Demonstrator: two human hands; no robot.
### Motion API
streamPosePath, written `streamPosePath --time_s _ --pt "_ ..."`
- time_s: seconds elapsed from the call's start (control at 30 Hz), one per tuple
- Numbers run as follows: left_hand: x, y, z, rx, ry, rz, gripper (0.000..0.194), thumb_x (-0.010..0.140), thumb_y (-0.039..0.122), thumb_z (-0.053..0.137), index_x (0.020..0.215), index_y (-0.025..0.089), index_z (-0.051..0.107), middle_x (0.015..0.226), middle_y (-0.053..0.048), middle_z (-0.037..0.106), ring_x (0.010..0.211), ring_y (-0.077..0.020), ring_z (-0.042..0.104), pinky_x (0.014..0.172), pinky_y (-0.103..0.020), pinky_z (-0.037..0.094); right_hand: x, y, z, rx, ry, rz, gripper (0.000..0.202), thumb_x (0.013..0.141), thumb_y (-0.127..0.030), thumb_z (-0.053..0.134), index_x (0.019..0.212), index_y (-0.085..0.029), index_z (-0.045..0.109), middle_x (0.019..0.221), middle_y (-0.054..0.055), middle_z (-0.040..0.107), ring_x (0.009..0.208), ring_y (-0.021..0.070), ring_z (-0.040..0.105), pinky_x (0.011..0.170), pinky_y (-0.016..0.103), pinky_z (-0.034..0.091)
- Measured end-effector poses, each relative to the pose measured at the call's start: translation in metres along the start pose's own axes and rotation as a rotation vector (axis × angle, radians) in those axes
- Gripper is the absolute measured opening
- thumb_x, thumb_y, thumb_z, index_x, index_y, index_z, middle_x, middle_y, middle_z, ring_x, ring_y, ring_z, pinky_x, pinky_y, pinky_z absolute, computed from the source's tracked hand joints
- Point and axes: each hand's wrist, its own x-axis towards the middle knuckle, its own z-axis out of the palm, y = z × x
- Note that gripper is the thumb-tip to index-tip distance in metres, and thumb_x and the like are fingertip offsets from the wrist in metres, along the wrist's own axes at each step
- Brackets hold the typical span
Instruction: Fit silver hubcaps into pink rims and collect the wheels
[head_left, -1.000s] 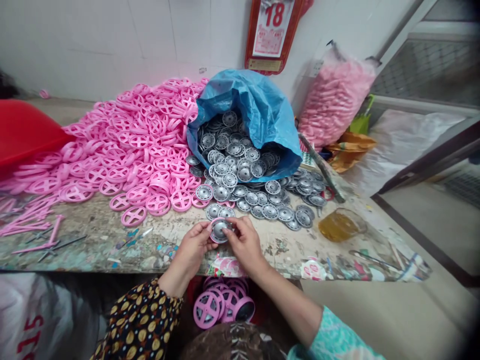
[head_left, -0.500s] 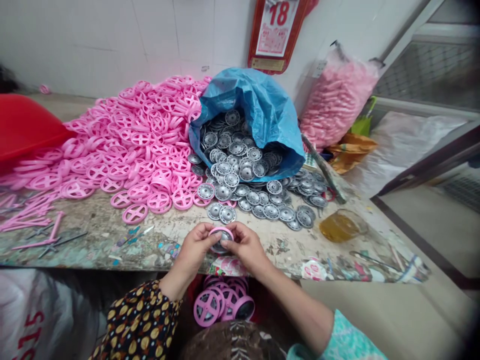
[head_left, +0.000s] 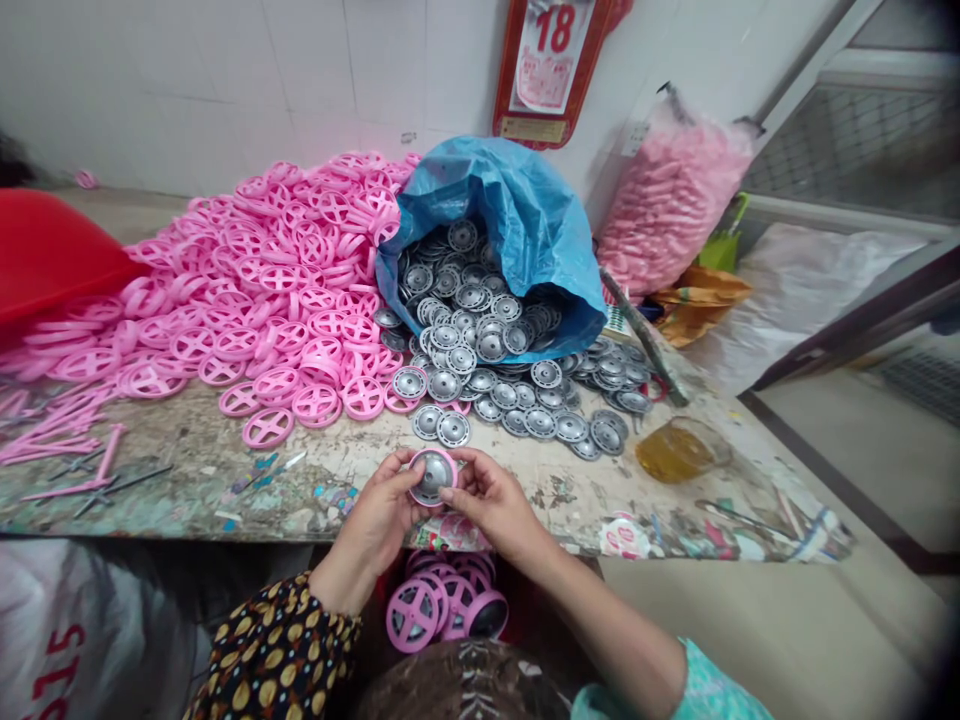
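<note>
A pink wheel with a grey disc in its face (head_left: pixel 433 476) is held over the table's front edge. My left hand (head_left: pixel 386 505) grips it from the left, thumb on the disc. On its right side, my right hand (head_left: pixel 491 497) pinches the rim with thumb and fingertips. Behind the hands lie loose grey discs (head_left: pixel 453 429), spilling from an open blue bag (head_left: pixel 536 235). Pink spoked wheels (head_left: pixel 277 270) form a large heap to the left. Below the table edge, several pink wheels with dark discs (head_left: pixel 412 612) sit in front of my lap.
A red scoop-like container (head_left: pixel 60 250) is at the far left, above pink rods (head_left: pixel 60 430). A cup of yellow liquid (head_left: pixel 675 450) stands at the right, near a stick (head_left: pixel 645 335). A clear bag of pink parts (head_left: pixel 675 195) leans on the wall below a calendar (head_left: pixel 553 60).
The held wheel has turned its grey face more toward the camera and moved slightly left. My right hand's fingers have shifted to its right edge.
</note>
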Motion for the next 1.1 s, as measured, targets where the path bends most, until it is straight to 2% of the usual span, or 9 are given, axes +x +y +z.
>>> streamPosePath --time_s 0.27,0.4,0.67,0.73,0.8,0.87,0.93,1.0,1.1 --pt "-0.002 0.004 -0.001 0.279 -0.049 0.135 0.033 0.061 0.025 0.078 0.085 0.016 0.056 0.072 0.001 0.066 0.058 -0.0089 0.057 0.053 -0.018 0.045 -0.005 -0.001 0.002 -0.012 0.012 -0.059 0.035 0.073 -0.029 0.064 0.107 -0.021 0.059 0.077 -0.001 0.052 0.071 0.0133 0.049 0.067 0.026 0.041" --pt "-0.005 0.004 -0.003 0.254 -0.081 0.071 0.034 0.061 0.026 0.077 0.081 0.018 0.051 0.065 0.002 0.064 0.051 -0.009 0.055 0.05 -0.018 0.042 -0.007 0.0 0.005 0.108 0.014 -0.001 0.038 0.073 -0.034 0.066 0.107 -0.021 0.058 0.077 -0.001 0.054 0.069 0.0131 0.051 0.066 0.026 0.042" --pt "-0.009 -0.013 0.001 0.319 -0.039 0.205 0.031 0.063 0.029 0.073 0.072 0.018 0.047 0.056 0.006 0.055 0.049 -0.0076 0.048 0.05 -0.019 0.037 -0.01 0.0 0.004 0.07 0.031 -0.015 0.021 0.072 -0.029 0.066 0.089 -0.017 0.065 0.075 0.001 0.063 0.068 0.0146 0.054 0.066 0.027 0.044" --pt "-0.005 -0.012 -0.005 0.444 -0.076 0.194 0.028 0.065 0.034 0.071 0.073 0.018 0.048 0.057 0.006 0.054 0.05 -0.0087 0.048 0.05 -0.02 0.037 -0.01 0.0 -0.001 0.015 -0.012 0.002 0.021 0.073 -0.028 0.064 0.091 -0.018 0.066 0.076 0.001 0.064 0.069 0.015 0.056 0.067 0.027 0.044" --pt "0.002 -0.006 -0.016 0.664 -0.065 0.237 0.024 0.071 0.038 0.065 0.077 0.019 0.053 0.059 0.004 0.054 0.052 -0.0106 0.049 0.052 -0.022 0.037 -0.012 -0.002 -0.007 -0.119 -0.132 0.027 0.019 0.075 -0.025 0.06 0.091 -0.018 0.067 0.079 0.002 0.065 0.073 0.0161 0.058 0.07 0.029 0.045" --pt "0.009 0.005 -0.027 0.974 0.048 0.38 0.022 0.079 0.041 0.056 0.084 0.02 0.058 0.065 0.002 0.056 0.058 -0.0134 0.051 0.056 -0.025 0.039 -0.018 -0.006 -0.013 -0.354 -0.27 0.007 0.019 0.078 -0.023 0.058 0.093 -0.019 0.069 0.085 0.003 0.065 0.08 0.0175 0.059 0.075 0.031 0.045" --pt "0.018 0.019 -0.037 1.291 0.224 0.568 0.023 0.083 0.037 0.05 0.093 0.02 0.062 0.077 -0.002 0.059 0.068 -0.0171 0.055 0.064 -0.029 0.042 -0.022 -0.01 -0.018 -0.608 -0.305 -0.06 0.022 0.081 -0.024 0.058 0.099 -0.022 0.069 0.09 0.004 0.063 0.085 0.0184 0.058 0.078 0.031 0.044" --pt "0.028 0.034 -0.044 1.506 0.387 0.691 0.029 0.084 0.032 0.048 0.106 0.019 0.061 0.095 -0.008 0.058 0.081 -0.0217 0.057 0.072 -0.033 0.043 -0.021 -0.012 -0.024 -0.776 -0.218 -0.137 0.025 0.083 -0.027 0.058 0.105 -0.022 0.068 0.089 0.005 0.06 0.086 0.0186 0.057 0.077 0.03 0.043" --pt "0.044 0.054 -0.047 1.573 0.635 0.71 0.047 0.083 0.03 0.049 0.128 0.016 0.048 0.11 -0.015 0.05 0.093 -0.0278 0.057 0.079 -0.039 0.045 -0.006 -0.013 -0.039 -0.904 -0.056 -0.2 0.023 0.086 -0.026 0.054 0.103 -0.019 0.067 0.087 0.006 0.059 0.087 0.0189 0.056 0.076 0.029 0.043"
